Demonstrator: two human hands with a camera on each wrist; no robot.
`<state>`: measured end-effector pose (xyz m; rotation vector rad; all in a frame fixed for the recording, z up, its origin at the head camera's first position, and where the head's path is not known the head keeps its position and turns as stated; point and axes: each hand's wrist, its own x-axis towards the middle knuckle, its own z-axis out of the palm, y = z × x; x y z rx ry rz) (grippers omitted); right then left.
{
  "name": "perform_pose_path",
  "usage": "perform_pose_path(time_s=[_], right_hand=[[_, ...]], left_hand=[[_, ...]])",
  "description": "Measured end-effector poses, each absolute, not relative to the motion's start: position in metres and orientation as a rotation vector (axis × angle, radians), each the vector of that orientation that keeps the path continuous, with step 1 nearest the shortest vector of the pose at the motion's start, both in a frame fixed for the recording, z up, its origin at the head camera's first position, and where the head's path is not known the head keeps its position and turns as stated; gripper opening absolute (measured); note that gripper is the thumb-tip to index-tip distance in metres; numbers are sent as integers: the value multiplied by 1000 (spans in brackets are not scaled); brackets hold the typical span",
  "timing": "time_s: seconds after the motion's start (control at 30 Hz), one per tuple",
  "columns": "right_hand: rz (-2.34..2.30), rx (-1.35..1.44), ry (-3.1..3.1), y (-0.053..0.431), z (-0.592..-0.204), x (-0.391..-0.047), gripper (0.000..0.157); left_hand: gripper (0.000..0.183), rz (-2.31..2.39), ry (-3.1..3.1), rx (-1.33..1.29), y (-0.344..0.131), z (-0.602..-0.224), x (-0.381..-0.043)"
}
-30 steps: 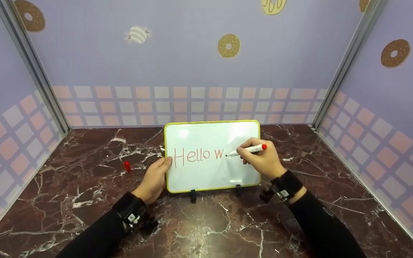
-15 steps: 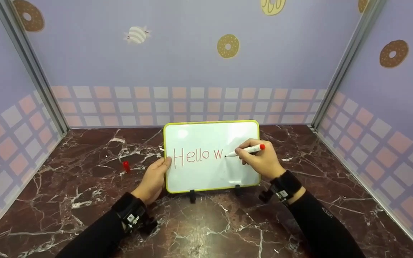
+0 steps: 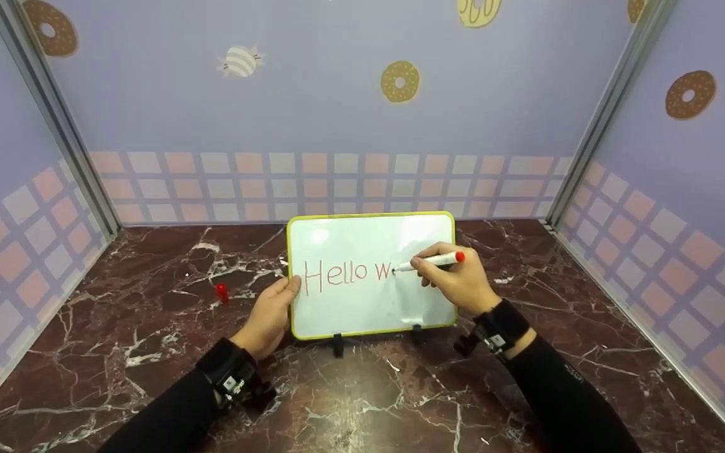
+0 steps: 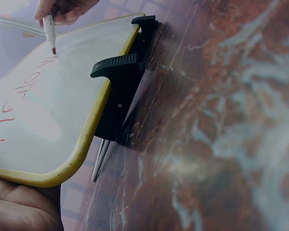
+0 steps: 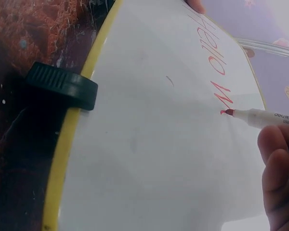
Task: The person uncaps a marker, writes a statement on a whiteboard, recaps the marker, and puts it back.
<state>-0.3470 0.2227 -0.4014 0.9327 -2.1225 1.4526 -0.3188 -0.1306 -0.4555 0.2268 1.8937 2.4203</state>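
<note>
My left hand holds the board by its left edge; a slack grip could let it rock on its black stand on the table, jogging my stroke. My right hand pinches the white, red-ended marker, its tip on the board's glossy, yellow-rimmed face, beside red letters: "Hello w".
</note>
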Motion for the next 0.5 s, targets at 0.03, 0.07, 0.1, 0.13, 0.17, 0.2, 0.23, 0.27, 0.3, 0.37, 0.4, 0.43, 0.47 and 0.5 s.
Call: perform_pose_path(time_s=[0.03,0.07,0.1,0.13,0.17,0.2,0.23,0.27,0.3,0.37,0.4,0.43,0.47,0.5], right_hand=[[1460,929,-2122,222,-401,-347,8],[1468,924,-2121,222,-401,-347,9],[1477,918,-2120,222,-400,-347,9],[1483,913,-2119,222,-400,-346,8],[1489,908,-2117,222,-399,-346,7],[1491,903,-2114,222,-399,-346,6],[1492,897,-2113,222,-399,-346,5],[1495,890,-2110,222,-398,-346,5],[1498,883,-2106,222,-398,-345,4],[1507,869,-2100,223,-397,-345,4],[1508,861,-2098,223,-397,-346,5],[1509,855,-2097,223,-397,-346,5],[1509,850,-2095,223,-397,-346,5],[1508,847,-2094,223,-397,-346,5]], left_hand=[[42,2422,1894,224,-131,-455,-319],[42,2423,1895,222,-131,-455,-319],[42,2423,1894,221,-131,-455,-319],[42,2424,1893,220,-131,-456,-319],[42,2422,1895,220,-131,-456,-319],[41,2419,1897,218,-131,-456,-319],[41,2416,1898,220,-131,-456,-319],[41,2412,1900,222,-131,-456,-319],[41,2408,1903,226,-131,-456,-319],[41,2400,1911,232,-131,-456,-319],[41,2397,1913,235,-132,-456,-319],[42,2392,1916,242,-132,-456,-319],[42,2389,1919,246,-132,-456,-319],[43,2387,1921,253,-132,-456,-319]])
